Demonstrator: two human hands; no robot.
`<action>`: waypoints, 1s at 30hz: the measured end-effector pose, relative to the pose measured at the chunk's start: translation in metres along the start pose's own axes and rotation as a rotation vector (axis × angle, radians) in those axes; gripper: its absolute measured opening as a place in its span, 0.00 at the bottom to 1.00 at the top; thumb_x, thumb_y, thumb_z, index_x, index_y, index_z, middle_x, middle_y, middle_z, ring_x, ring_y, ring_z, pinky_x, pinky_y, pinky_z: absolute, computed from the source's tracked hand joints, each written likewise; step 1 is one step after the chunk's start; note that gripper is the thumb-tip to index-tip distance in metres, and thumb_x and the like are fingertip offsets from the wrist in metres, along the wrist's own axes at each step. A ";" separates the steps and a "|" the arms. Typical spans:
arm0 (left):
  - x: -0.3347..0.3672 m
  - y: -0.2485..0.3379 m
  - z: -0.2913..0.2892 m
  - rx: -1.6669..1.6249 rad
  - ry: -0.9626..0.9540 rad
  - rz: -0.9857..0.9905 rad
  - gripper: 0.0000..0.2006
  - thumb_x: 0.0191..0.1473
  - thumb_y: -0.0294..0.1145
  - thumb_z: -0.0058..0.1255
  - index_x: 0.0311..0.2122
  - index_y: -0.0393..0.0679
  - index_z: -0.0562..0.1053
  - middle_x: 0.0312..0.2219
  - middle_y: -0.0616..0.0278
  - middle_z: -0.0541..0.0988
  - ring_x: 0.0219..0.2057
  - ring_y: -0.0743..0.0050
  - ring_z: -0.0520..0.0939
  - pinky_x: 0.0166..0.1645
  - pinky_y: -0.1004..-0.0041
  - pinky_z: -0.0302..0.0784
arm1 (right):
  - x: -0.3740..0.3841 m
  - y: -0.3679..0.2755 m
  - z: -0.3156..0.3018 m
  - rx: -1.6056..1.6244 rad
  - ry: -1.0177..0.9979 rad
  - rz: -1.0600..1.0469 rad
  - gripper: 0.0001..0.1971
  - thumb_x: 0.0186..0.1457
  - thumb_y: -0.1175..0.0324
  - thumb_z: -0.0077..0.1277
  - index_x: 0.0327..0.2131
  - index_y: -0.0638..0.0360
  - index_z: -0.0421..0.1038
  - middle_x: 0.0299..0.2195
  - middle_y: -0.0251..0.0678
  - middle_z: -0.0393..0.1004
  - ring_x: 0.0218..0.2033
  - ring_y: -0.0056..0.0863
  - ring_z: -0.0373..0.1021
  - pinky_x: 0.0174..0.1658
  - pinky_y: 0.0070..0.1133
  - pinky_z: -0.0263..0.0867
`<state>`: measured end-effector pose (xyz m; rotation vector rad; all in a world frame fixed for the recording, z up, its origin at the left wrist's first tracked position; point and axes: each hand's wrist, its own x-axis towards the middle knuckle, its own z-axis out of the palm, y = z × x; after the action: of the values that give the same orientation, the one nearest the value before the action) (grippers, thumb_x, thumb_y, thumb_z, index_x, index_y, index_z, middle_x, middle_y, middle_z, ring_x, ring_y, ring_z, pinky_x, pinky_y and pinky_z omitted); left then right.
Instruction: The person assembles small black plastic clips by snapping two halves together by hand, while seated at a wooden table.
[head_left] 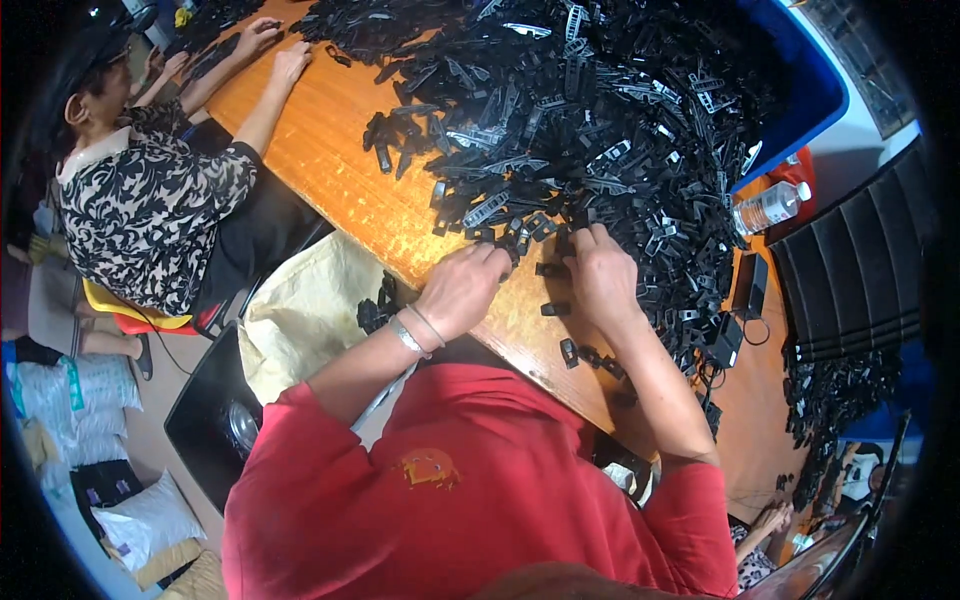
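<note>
A large pile of small black plastic parts (560, 120) covers much of the wooden table (330, 170). My left hand (466, 287) rests at the pile's near edge, its fingers curled down beside several loose black pieces. To its right, my right hand (603, 277) is bent over the same edge with its fingers closed. What lies under the fingertips of either hand is hidden. Between and below the hands, a few single black pieces (569, 352) lie on the bare wood.
A blue bin (835, 95) stands behind the pile at the far right, with a clear plastic bottle (770, 209) near it. A pale sack (305, 300) hangs open left of the table edge. At far left, another person (150, 200) works at the table. A black box (722, 340) sits at right.
</note>
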<state>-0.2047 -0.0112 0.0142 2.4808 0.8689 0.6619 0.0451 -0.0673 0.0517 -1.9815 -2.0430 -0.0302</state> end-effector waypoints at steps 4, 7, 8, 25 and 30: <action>0.001 0.005 0.000 -0.104 0.099 -0.022 0.16 0.55 0.18 0.51 0.49 0.43 0.76 0.38 0.49 0.81 0.43 0.42 0.83 0.47 0.51 0.81 | -0.006 -0.021 -0.015 0.165 0.098 -0.017 0.14 0.54 0.72 0.67 0.44 0.59 0.77 0.41 0.43 0.76 0.38 0.50 0.78 0.38 0.40 0.76; -0.001 0.006 -0.003 -0.177 0.043 -0.103 0.23 0.55 0.17 0.51 0.57 0.41 0.75 0.41 0.45 0.80 0.45 0.38 0.82 0.49 0.50 0.80 | -0.023 -0.040 -0.008 0.268 -0.002 -0.012 0.13 0.55 0.69 0.69 0.43 0.57 0.79 0.39 0.43 0.75 0.34 0.49 0.79 0.36 0.39 0.76; -0.001 0.005 -0.004 -0.208 0.032 -0.126 0.25 0.55 0.17 0.52 0.60 0.39 0.74 0.42 0.44 0.80 0.45 0.37 0.82 0.50 0.50 0.80 | -0.028 -0.046 -0.004 0.327 -0.052 0.000 0.13 0.55 0.69 0.69 0.43 0.57 0.79 0.38 0.42 0.75 0.33 0.48 0.79 0.36 0.39 0.76; -0.005 -0.019 0.011 -1.429 -0.076 -0.560 0.32 0.59 0.12 0.58 0.69 0.35 0.68 0.54 0.59 0.80 0.46 0.81 0.85 0.51 0.79 0.82 | -0.030 -0.052 0.023 0.616 0.035 0.060 0.13 0.60 0.70 0.64 0.45 0.63 0.75 0.41 0.51 0.79 0.42 0.55 0.78 0.43 0.40 0.73; -0.005 -0.005 0.015 -1.526 -0.119 -0.524 0.32 0.58 0.12 0.58 0.67 0.38 0.67 0.55 0.60 0.80 0.52 0.76 0.83 0.58 0.74 0.81 | -0.031 -0.040 0.014 0.618 0.032 -0.090 0.14 0.59 0.69 0.65 0.46 0.60 0.75 0.39 0.47 0.78 0.42 0.53 0.78 0.42 0.40 0.73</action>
<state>-0.2021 -0.0142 -0.0017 0.8708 0.5330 0.5952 0.0034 -0.0970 0.0391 -1.4918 -1.8220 0.4859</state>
